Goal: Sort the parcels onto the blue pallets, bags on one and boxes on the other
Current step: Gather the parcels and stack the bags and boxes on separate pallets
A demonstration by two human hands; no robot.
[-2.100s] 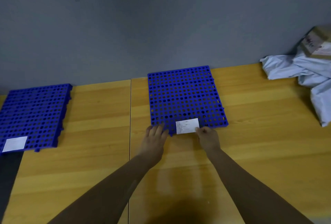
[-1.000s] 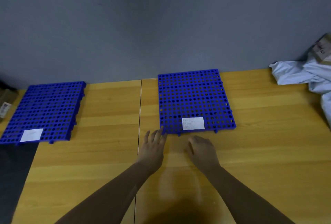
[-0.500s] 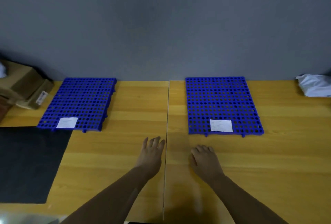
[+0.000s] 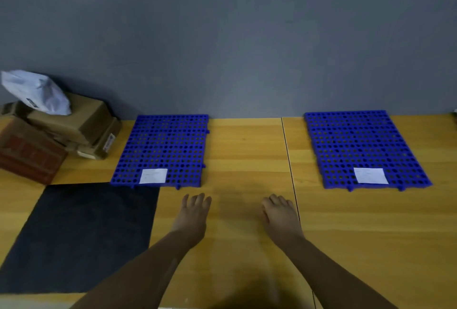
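Our left hand (image 4: 194,212) and right hand (image 4: 280,214) rest empty, fingers loosely spread, on the wooden table (image 4: 247,155) between two bare blue pallets (image 4: 163,145) (image 4: 363,143); boxes (image 4: 74,123) wait far left.

Left hand (image 4: 194,212) and right hand (image 4: 280,214) empty; palms down, fingers loose

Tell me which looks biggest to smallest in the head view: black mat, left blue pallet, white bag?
1. black mat, though nearness may inflate it
2. left blue pallet
3. white bag, farthest away, so unsure
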